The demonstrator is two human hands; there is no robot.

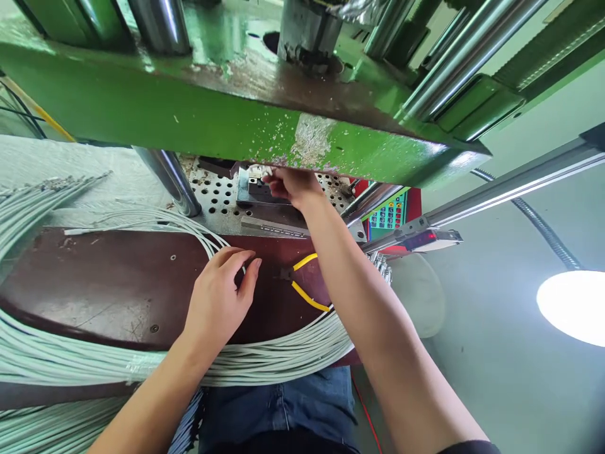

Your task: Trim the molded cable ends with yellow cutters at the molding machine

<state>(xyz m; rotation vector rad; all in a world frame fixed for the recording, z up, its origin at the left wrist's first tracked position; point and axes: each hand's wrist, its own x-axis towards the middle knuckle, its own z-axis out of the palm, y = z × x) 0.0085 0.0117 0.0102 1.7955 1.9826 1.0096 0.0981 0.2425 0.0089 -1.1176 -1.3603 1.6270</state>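
My right hand [293, 186] reaches under the green press platen [227, 113] and pinches a small white cable end at the dark mould block [258, 189] on the perforated metal plate [222, 202]. My left hand [220, 296] rests on the brown work board [108, 284], fingers curled around the tip of a thin white cable [189, 227]. Yellow-handled pliers [302, 280] lie on the board just right of my left hand.
Thick bundles of pale grey cables [265, 359] loop across the board's near edge and pile at the left [33, 202]. Steel guide columns [172, 180] stand behind. A red control panel [392, 214] and a bright lamp [574, 306] lie at the right.
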